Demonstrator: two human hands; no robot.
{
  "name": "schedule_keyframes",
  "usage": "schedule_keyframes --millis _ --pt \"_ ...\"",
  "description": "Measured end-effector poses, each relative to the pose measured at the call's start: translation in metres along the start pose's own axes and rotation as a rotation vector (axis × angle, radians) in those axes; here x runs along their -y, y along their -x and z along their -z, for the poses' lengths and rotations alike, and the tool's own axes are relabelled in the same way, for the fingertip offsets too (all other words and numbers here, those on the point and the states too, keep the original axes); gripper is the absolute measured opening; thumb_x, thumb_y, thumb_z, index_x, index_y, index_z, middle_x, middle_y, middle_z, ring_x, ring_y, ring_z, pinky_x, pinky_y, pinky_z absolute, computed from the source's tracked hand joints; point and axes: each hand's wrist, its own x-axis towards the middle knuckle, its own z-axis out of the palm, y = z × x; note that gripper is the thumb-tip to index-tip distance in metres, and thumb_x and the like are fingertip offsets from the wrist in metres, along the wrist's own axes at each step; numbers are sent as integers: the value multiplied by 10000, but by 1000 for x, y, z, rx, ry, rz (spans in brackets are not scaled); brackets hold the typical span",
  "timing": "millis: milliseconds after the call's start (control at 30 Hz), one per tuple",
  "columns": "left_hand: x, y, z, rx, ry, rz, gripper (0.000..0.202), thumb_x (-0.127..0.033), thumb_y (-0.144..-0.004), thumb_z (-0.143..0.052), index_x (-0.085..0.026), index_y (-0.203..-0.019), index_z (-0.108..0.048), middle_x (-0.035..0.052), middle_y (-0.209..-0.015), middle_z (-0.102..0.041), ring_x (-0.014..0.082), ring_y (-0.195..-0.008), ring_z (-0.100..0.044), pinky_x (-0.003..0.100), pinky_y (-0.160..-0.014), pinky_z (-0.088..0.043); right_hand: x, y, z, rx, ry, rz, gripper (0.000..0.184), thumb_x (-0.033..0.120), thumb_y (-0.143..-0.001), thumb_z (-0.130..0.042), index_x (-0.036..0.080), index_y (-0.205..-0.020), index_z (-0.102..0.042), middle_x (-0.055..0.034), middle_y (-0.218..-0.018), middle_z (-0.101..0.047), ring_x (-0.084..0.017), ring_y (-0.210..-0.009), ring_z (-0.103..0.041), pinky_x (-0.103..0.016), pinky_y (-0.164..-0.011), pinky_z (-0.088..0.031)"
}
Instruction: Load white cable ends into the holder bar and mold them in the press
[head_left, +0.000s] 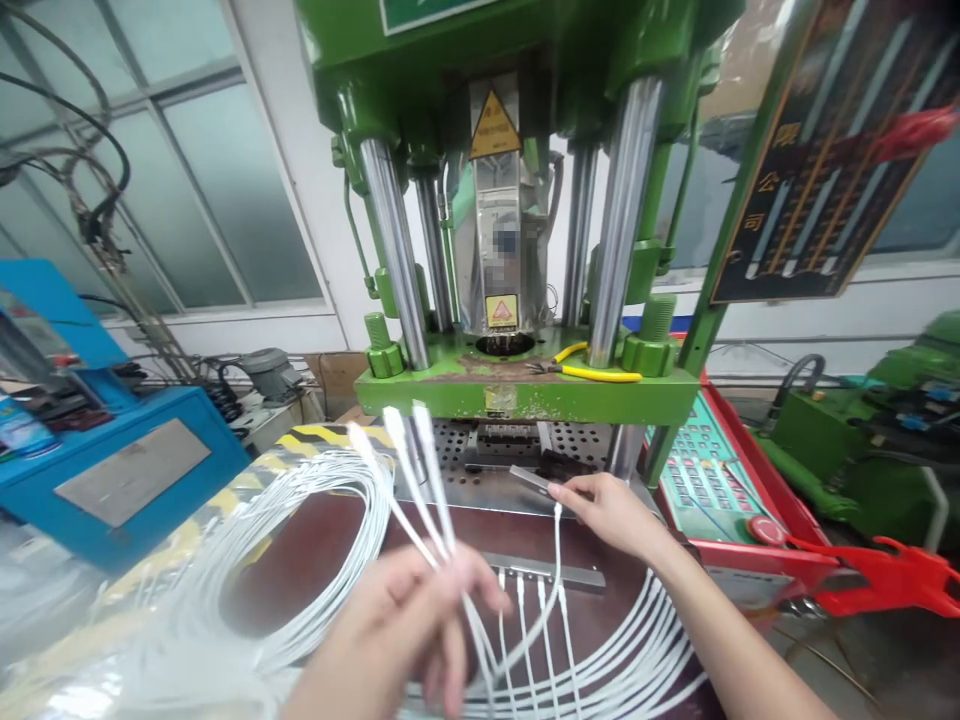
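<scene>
My left hand [409,625] is closed round three white cables [420,480] whose moulded plug ends fan upward in front of the green press. My right hand [611,510] reaches toward the press bed, its fingers pinching a flat grey metal strip [532,480] together with one white cable end [558,525]. A metal bar fixture [574,575] lies on the brown table with several white cables seated in it, their leads running toward me. Long white cable loops [300,560] curve across the table on both sides.
A green vertical press [525,390] with chrome columns stands straight ahead, yellow-handled pliers [592,372] on its platen. Its control panel [701,475] with a red button sits to the right, red-handled tool [885,580] beyond. A blue cabinet [112,480] stands at left.
</scene>
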Motion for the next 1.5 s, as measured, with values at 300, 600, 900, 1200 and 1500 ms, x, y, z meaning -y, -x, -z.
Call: schedule_keyframes --millis 300,600,900,1200,1500 --pt "19 -29 92 -365 357 -260 257 -384 -818 -479 -141 -846 -556 47 -816 -614 49 -441 -451 177 -401 -340 11 3 3 85 -38 11 475 588 -807 -379 200 -688 -627 6 -574 -585 -153 -551 -509 -237 -543 -345" --pt "42 -74 133 -500 176 -139 418 -521 -753 -478 -114 -734 -571 41 -582 -595 102 -453 -511 209 -454 -379 18 6 -17 147 -36 37 460 582 -805 -378 198 -660 -588 16 -550 -525 -145 -522 -475 -233 -492 -327" --pt "98 -56 102 -109 -139 41 483 -569 -771 -416 -121 -799 -595 89 -758 -653 155 -621 -594 224 -518 -419 22 -1 -32 101 -43 -37 522 628 -793 -341 193 -585 -542 14 -503 -491 -126 -478 -444 -233 -467 -312" --pt "115 -69 91 -415 -558 19 268 -382 -789 -415 -183 -931 -525 33 -653 -590 185 -635 -540 283 -603 -353 19 -5 -32 224 -274 -176 496 639 -770 -367 193 -561 -423 60 -412 -338 -83 -354 -316 -212 -379 -234" --pt "81 -44 111 -269 -594 -3 294 -368 -788 -417 -178 -583 -509 -4 -594 -553 131 -555 -467 239 -540 -309 -6 -15 -30 126 -205 -189 457 575 -783 -398 188 -545 -441 64 -372 -314 -86 -348 -326 -209 -395 -274"
